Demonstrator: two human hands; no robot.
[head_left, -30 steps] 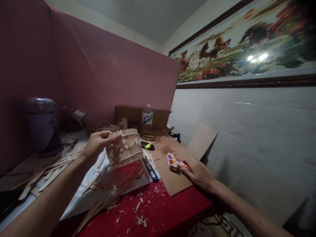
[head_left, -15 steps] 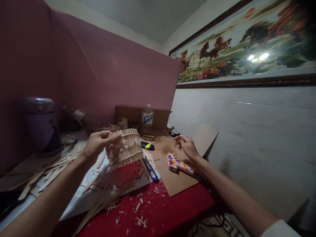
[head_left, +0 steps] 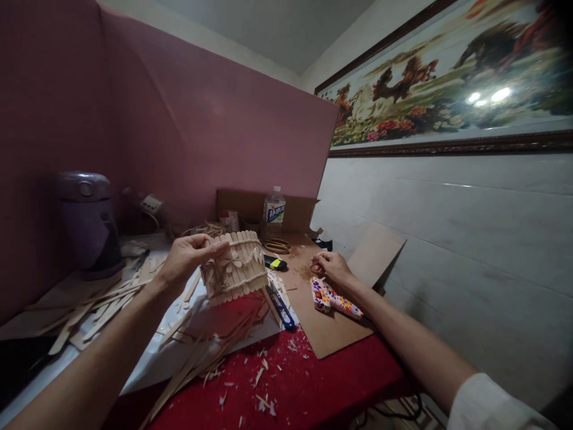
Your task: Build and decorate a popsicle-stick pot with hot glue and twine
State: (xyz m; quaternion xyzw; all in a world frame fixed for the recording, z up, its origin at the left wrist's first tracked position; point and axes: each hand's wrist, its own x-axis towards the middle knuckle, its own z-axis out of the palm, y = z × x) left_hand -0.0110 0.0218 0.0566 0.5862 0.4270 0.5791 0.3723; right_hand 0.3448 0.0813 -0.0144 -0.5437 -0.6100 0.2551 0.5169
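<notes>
My left hand (head_left: 188, 257) grips the rim of a small round basket made of wooden craft sticks (head_left: 237, 269) and holds it tilted above the table. My right hand (head_left: 331, 267) rests on a brown cardboard sheet (head_left: 331, 337), its fingertips drawn together on the board beside a patch of sawdust. Whether they pinch anything is too small to tell. A flower-patterned glue gun (head_left: 335, 300) lies on the cardboard just below that hand, not touched.
Loose craft sticks (head_left: 89, 304) and wood chips cover the left side and the red cloth (head_left: 313, 388). Blue snips (head_left: 281, 309), a yellow-black cutter (head_left: 276, 263), a plastic bottle (head_left: 273, 210), a cardboard box (head_left: 242, 206) and a purple appliance (head_left: 89, 221) stand around.
My right hand left the glue gun, rose, then came down farther back on the cardboard with fingertips together. The left hand kept holding the basket. The view shifted slightly.
</notes>
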